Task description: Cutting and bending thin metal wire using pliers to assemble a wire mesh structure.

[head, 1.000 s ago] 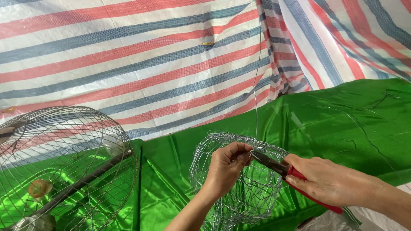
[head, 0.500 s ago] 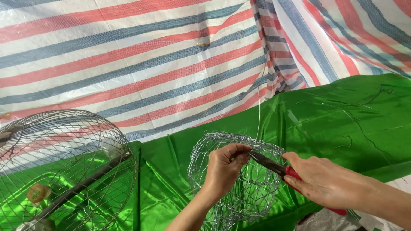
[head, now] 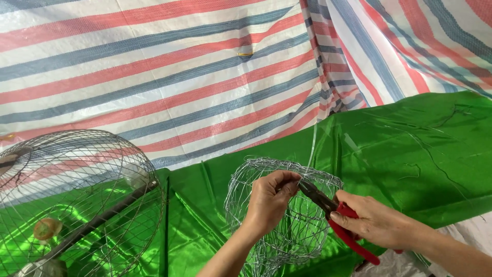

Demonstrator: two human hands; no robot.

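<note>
Wire basket work over green sheet.
Left hand is pinching basket rim; right hand is gripping red-handled pliers, clenched; fan cage sitting well left.

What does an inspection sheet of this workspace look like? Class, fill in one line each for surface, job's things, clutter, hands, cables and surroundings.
Surface: green shiny sheet, creased, spread under the work.
Job's things: round wire mesh basket; red-handled pliers with the tip at the basket rim.
Clutter: large domed wire cage at the left, with a dark bar and a small round brownish thing seen through it.
Hands: left hand pinches the basket rim; right hand grips the pliers.
Cables: nothing seen.
Surroundings: red, blue and white striped tarpaulin behind.
</note>
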